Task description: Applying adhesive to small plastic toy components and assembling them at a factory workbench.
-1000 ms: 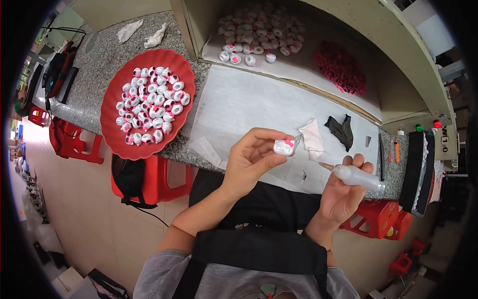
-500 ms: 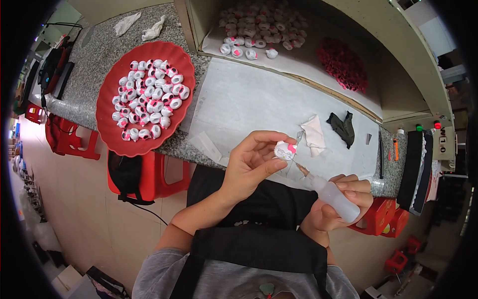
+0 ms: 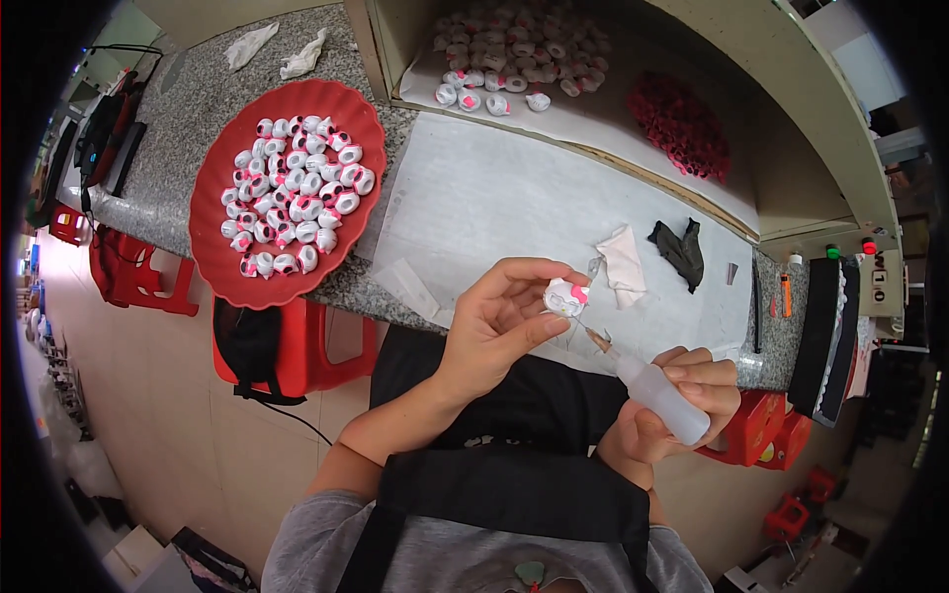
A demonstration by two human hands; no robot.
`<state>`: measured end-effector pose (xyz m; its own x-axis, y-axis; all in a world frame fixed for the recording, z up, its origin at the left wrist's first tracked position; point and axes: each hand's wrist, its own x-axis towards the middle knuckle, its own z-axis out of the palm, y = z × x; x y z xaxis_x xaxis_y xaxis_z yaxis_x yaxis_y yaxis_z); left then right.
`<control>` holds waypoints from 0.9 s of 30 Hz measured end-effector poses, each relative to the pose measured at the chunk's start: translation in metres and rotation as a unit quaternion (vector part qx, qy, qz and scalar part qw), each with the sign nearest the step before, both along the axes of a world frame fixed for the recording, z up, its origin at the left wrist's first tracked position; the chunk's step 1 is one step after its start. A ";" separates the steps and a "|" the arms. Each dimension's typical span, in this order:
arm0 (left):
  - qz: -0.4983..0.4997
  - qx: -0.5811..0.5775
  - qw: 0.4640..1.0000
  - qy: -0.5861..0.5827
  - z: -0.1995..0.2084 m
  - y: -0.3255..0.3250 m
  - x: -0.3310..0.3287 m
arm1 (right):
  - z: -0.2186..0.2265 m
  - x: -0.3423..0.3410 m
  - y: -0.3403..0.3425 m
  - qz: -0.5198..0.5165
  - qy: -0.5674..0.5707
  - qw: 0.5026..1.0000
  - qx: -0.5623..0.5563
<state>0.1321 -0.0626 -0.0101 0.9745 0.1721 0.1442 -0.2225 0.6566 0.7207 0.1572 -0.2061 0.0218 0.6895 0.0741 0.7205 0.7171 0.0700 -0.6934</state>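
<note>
Between the thumb and fingers of my left hand [image 3: 506,314] is a small white figure head [image 3: 565,296] with a pink patch on it. My right hand [image 3: 682,400] is wrapped around a translucent squeeze bottle [image 3: 660,395] with a brownish nozzle and a thin needle tip. The bottle is tilted, its tip pointing up and left to the lower edge of the head; whether the two touch is too fine to tell. Both hands are above the near edge of a white paper sheet [image 3: 474,208] on the counter.
At left stands a red scalloped tray [image 3: 213,237] of similar heads. An open shelf [image 3: 593,128] behind the sheet holds more heads [image 3: 524,49] and a dark pink pile [image 3: 682,128]. A pale cloth [image 3: 621,267] and a black cloth [image 3: 680,255] lie on the sheet. A red stool [image 3: 336,346] is below.
The bottle in my right hand has shifted very slightly up and left. My left hand still pinches the head in nearly the same place.
</note>
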 end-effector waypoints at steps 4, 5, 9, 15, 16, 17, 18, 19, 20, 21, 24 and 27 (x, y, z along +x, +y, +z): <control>0.001 -0.004 1.000 -0.001 0.000 0.000 -0.001 | 0.003 0.001 0.002 0.002 -0.011 1.000 0.016; -0.002 -0.004 1.000 -0.002 0.000 0.000 -0.001 | 0.002 0.001 0.002 0.002 -0.011 1.000 0.016; -0.006 0.000 1.000 -0.004 -0.001 0.000 -0.001 | 0.001 0.001 0.003 0.004 -0.022 1.000 0.013; -0.009 -0.002 1.000 -0.007 -0.002 -0.001 -0.001 | -0.001 0.000 0.002 0.012 -0.018 1.000 0.003; -0.010 -0.002 1.000 -0.007 -0.003 -0.002 -0.001 | -0.001 0.000 0.002 0.014 -0.018 1.000 0.003; -0.011 -0.002 1.000 -0.007 -0.003 -0.002 -0.001 | -0.001 0.000 0.002 0.015 -0.018 1.000 0.003; -0.011 -0.002 1.000 -0.007 -0.003 -0.002 -0.001 | -0.001 0.000 0.002 0.018 -0.019 1.000 0.004; -0.012 -0.001 1.000 -0.007 -0.003 -0.002 -0.001 | -0.001 0.000 0.002 0.020 -0.019 1.000 0.005; -0.013 -0.001 1.000 -0.007 -0.003 -0.002 -0.001 | 0.000 0.000 0.002 0.021 -0.019 1.000 0.004; -0.013 -0.001 1.000 -0.007 -0.003 -0.002 -0.001 | 0.000 -0.001 0.002 0.024 -0.019 1.000 0.002; -0.007 0.010 1.000 -0.011 -0.003 -0.002 0.000 | -0.003 0.001 0.000 0.031 -0.026 0.999 0.004; -0.010 0.013 1.000 -0.016 -0.006 -0.002 -0.001 | -0.003 0.000 0.003 0.025 -0.029 0.999 0.011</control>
